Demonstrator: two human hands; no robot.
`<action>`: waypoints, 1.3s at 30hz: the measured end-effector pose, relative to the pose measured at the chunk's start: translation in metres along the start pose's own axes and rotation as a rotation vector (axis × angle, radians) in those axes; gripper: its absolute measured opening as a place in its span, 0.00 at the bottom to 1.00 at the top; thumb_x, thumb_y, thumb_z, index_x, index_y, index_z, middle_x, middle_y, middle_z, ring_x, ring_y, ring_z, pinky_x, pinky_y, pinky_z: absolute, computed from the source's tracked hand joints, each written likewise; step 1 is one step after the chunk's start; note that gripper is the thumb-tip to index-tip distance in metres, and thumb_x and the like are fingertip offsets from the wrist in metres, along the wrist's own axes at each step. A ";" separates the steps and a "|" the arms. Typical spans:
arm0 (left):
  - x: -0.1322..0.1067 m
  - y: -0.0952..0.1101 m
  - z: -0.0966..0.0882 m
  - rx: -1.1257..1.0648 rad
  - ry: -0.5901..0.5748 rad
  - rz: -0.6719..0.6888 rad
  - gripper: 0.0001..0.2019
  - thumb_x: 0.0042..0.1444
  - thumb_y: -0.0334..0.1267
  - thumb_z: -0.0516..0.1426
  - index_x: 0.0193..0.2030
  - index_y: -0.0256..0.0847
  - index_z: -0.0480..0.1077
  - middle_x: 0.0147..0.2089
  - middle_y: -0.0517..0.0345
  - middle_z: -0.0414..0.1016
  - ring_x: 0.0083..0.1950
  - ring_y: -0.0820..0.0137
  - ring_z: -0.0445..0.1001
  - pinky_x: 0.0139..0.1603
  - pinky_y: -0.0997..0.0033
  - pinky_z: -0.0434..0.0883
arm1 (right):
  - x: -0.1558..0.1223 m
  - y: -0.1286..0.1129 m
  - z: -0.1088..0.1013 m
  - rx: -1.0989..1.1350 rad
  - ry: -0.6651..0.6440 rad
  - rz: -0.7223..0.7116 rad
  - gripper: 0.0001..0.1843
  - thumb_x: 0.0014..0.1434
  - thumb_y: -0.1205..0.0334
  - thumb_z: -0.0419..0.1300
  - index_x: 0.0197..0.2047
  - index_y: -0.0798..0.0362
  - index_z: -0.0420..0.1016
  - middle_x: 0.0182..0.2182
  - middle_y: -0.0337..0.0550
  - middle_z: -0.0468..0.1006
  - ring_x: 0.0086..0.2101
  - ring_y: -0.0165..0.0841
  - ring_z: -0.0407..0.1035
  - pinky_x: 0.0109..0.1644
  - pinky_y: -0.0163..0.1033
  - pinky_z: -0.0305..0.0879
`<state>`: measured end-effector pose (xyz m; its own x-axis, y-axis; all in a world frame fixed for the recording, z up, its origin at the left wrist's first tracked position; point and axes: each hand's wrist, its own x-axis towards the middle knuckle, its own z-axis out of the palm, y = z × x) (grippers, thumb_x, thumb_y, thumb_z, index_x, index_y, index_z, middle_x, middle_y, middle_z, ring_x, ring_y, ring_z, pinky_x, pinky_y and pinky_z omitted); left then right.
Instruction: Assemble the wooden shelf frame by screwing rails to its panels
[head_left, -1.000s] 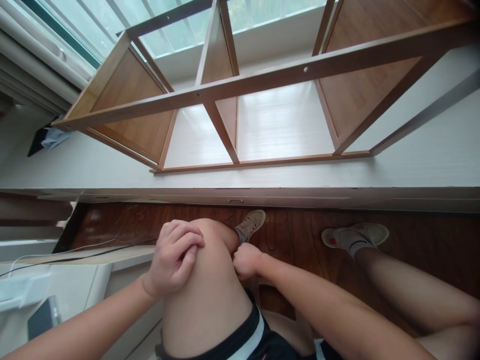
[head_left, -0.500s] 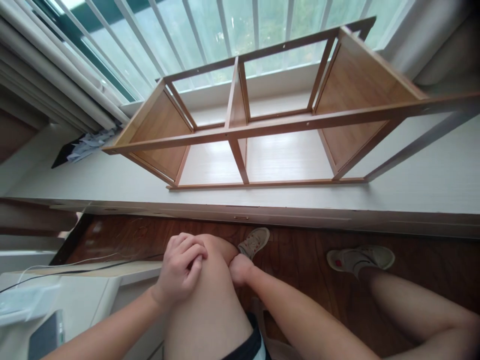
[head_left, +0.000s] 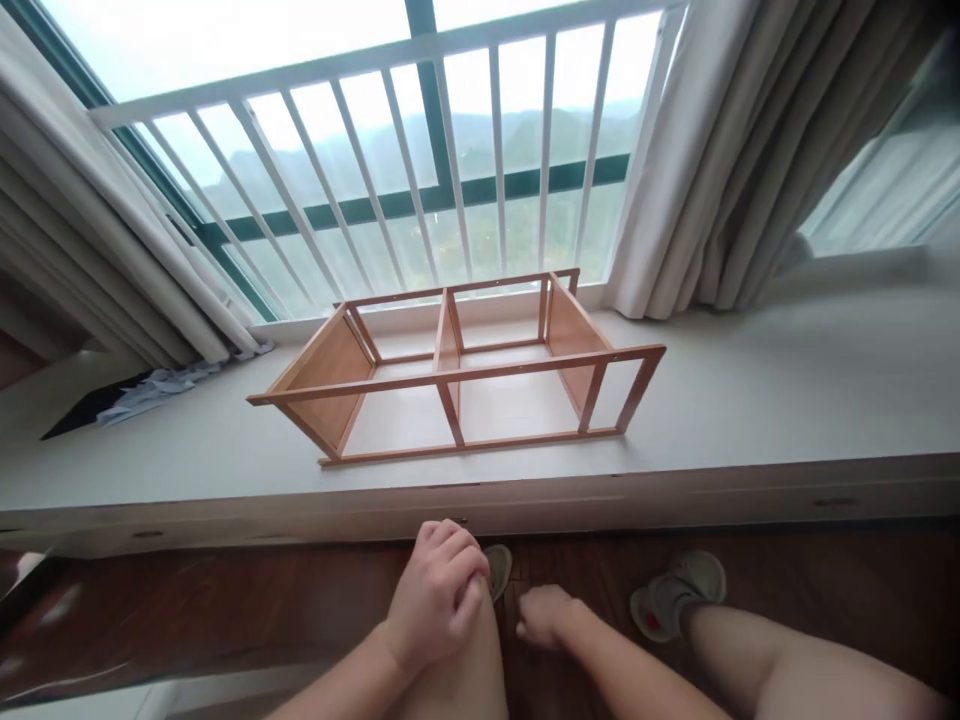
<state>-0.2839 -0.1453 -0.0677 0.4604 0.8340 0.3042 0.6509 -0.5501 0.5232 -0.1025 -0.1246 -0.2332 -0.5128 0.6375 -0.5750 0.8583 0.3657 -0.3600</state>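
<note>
My left hand (head_left: 441,592) rests on my raised knee, its fingers curled in with the thumb alongside. Whether anything is inside them is hidden. Lower and to the right, my right hand (head_left: 546,615) hangs over the floor beside that knee. Its fingers are curled too, and their inner side is out of sight. Beyond both hands, a brown wooden shelf frame (head_left: 525,368) lies on its side on the white window ledge (head_left: 720,420). It has several panels between long rails, and neither hand touches it.
Behind the frame are a white railing (head_left: 495,150) and a window. Grey curtains hang at the left (head_left: 112,200) and right (head_left: 720,150). Crumpled light cloth (head_left: 161,390) lies on a dark flat item (head_left: 90,405). My shoes (head_left: 675,595) are on the dark wooden floor (head_left: 225,610).
My view has tilted up and drawn back, so the frame looks smaller and lower. My right hand now shows clear of my leg. My left hand stays on the knee.
</note>
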 end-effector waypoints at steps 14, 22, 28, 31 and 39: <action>0.246 0.083 0.124 -1.360 0.527 -0.449 0.18 0.57 0.51 0.56 0.37 0.36 0.75 0.27 0.59 0.66 0.26 0.75 0.59 0.30 0.73 0.59 | -0.146 0.115 -0.225 0.212 1.270 -0.070 0.16 0.68 0.58 0.49 0.31 0.54 0.68 0.26 0.38 0.68 0.29 0.30 0.62 0.35 0.35 0.55; 0.266 0.074 0.116 -1.597 0.285 -0.571 0.15 0.49 0.49 0.64 0.30 0.35 0.76 0.24 0.58 0.66 0.26 0.76 0.61 0.29 0.74 0.60 | -0.122 0.109 -0.232 0.216 1.396 -0.164 0.06 0.64 0.68 0.55 0.37 0.54 0.73 0.26 0.39 0.68 0.27 0.28 0.61 0.34 0.35 0.57; 0.278 0.074 0.119 -1.551 0.314 -0.572 0.13 0.50 0.47 0.64 0.32 0.37 0.78 0.25 0.57 0.69 0.28 0.74 0.64 0.31 0.72 0.62 | -0.118 0.111 -0.245 0.257 1.392 -0.131 0.09 0.64 0.68 0.55 0.31 0.54 0.70 0.22 0.36 0.63 0.24 0.26 0.57 0.29 0.33 0.54; 0.278 0.076 0.115 -1.511 0.331 -0.558 0.12 0.49 0.47 0.65 0.32 0.38 0.78 0.26 0.55 0.71 0.30 0.72 0.66 0.32 0.71 0.64 | -0.119 0.112 -0.245 0.272 1.350 -0.136 0.11 0.64 0.68 0.55 0.29 0.54 0.68 0.22 0.36 0.63 0.24 0.26 0.57 0.29 0.33 0.54; 0.277 0.082 0.105 -1.504 0.262 -0.576 0.14 0.49 0.49 0.65 0.31 0.38 0.78 0.19 0.61 0.63 0.22 0.77 0.58 0.23 0.74 0.56 | -0.123 0.115 -0.233 0.174 1.465 -0.142 0.05 0.62 0.70 0.58 0.34 0.54 0.72 0.23 0.36 0.66 0.24 0.26 0.59 0.30 0.33 0.57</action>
<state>-0.0396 0.0366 -0.0242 0.1674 0.9732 -0.1579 -0.5238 0.2235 0.8220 0.0640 -0.0034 -0.0329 -0.0238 0.7428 0.6691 0.7363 0.4658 -0.4908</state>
